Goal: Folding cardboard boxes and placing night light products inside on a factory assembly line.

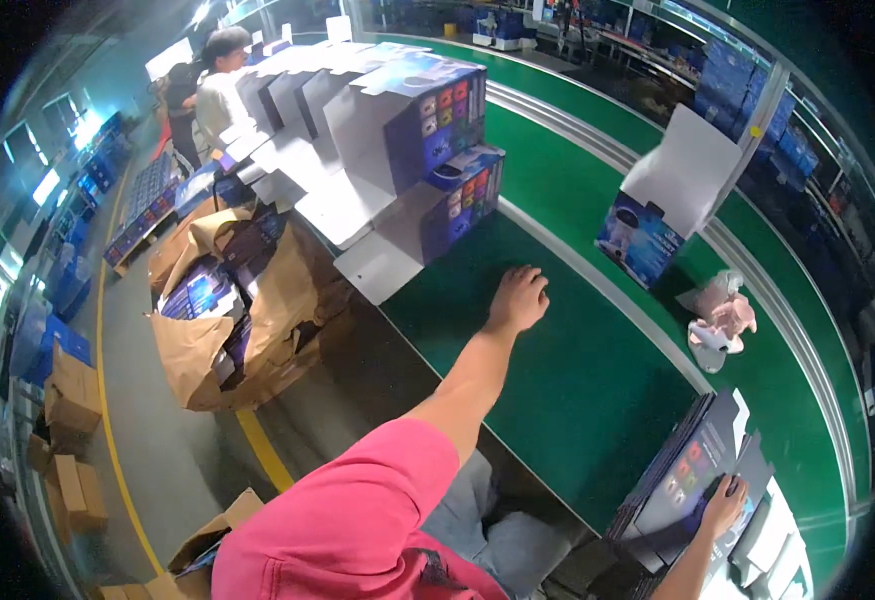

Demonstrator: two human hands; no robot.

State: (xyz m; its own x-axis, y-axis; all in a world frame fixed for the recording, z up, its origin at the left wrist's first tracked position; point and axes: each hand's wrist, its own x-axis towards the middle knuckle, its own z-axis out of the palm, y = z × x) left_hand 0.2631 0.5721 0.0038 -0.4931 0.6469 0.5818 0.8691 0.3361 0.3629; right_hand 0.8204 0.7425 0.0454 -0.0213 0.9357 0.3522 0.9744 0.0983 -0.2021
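My left hand [520, 298] is over the green tabletop [567, 370], its fingers curled, with nothing visible in them. Beyond it stand several opened cartons [442, 120] in stacked rows, printed blue and purple, their white flaps hanging toward me. At the lower right, my right hand [725, 505] is closed at the edge of a flattened carton [682, 480] on top of a leaning stack; its fingertips are partly hidden. On the green conveyor sits an opened carton [642, 240] with its white lid raised. A pink and white item in clear plastic [722, 318] lies near it.
A metal rail [607, 285] separates the tabletop from the conveyor belt [557, 140]. On the floor to the left stands a large torn brown box [192, 355] full of printed cartons. Another person [219, 90] stands at the far left. Brown boxes [77, 490] line the aisle.
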